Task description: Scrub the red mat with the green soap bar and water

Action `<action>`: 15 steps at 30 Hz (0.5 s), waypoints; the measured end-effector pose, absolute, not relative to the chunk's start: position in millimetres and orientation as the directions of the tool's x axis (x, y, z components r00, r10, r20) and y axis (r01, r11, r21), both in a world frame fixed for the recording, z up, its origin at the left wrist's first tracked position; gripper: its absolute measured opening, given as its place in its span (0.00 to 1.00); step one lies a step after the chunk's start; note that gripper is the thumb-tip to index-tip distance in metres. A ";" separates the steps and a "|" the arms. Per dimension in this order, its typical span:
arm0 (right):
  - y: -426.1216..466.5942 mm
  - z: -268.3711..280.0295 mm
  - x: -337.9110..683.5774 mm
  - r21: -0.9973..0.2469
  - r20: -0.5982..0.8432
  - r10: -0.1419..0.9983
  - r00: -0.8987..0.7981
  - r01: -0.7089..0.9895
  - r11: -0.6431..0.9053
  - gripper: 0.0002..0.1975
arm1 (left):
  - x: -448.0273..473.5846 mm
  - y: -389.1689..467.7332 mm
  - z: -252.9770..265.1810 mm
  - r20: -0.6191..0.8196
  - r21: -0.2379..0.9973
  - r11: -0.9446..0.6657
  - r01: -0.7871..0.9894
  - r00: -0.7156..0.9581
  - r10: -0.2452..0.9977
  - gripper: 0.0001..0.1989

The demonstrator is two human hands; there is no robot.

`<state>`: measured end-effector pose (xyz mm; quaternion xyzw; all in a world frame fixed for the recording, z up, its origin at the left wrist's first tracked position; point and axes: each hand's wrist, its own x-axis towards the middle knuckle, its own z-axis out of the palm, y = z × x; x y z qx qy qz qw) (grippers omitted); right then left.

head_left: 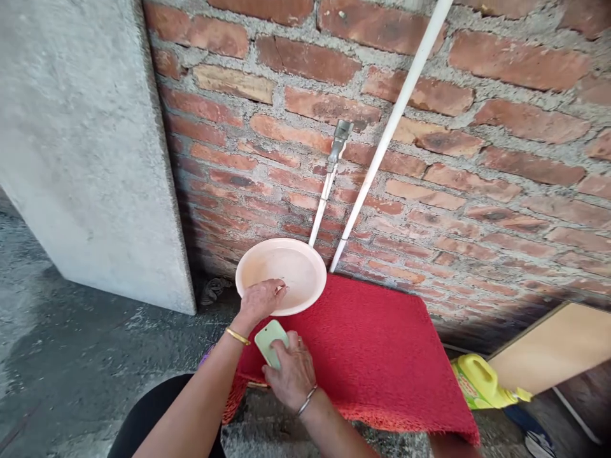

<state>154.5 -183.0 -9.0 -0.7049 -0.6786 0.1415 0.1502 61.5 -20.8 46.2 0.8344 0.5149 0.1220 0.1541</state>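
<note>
Bare forearms (pixel 193 397) stretch toward a pink basin (pixel 305 273), a green slab (pixel 268 336) in one grip

From where I stand, that small, rounded green slab is in the person's right hand (pixel 293 372), the grip wrapped about it with the thumb on its upper face. It is just in front of the basin, above the left part of the red-covered worktop (pixel 382 356). What the slab is, I can't tell. The left hand (pixel 260 300) crosses the basin's near rim, fingers bent; whether that grip pinches anything is unclear to me.

Judging by the pose, the step in hand is the left hand's business at the basin, while the right simply holds the slab. The next move seems to call for a steady right grip and left fingertips clear of the rim.

The basin sits at the worktop's back left corner, near the brick wall (pixel 310 57). Two white pipes (pixel 396 121) run up behind, the shorter topped by a metal fitting (pixel 340 140). Off left stands a grey concrete panel (pixel 90 140); to the right, a yellow jug (pixel 482 380) and a tan board (pixel 548 343).
</note>
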 end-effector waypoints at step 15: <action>-369.5 -22.6 494.1 -0.470 0.091 0.451 0.888 0.437 -0.767 0.23 | 65.5 -22.0 50.4 -0.020 0.281 -0.377 0.883 0.398 0.917 0.18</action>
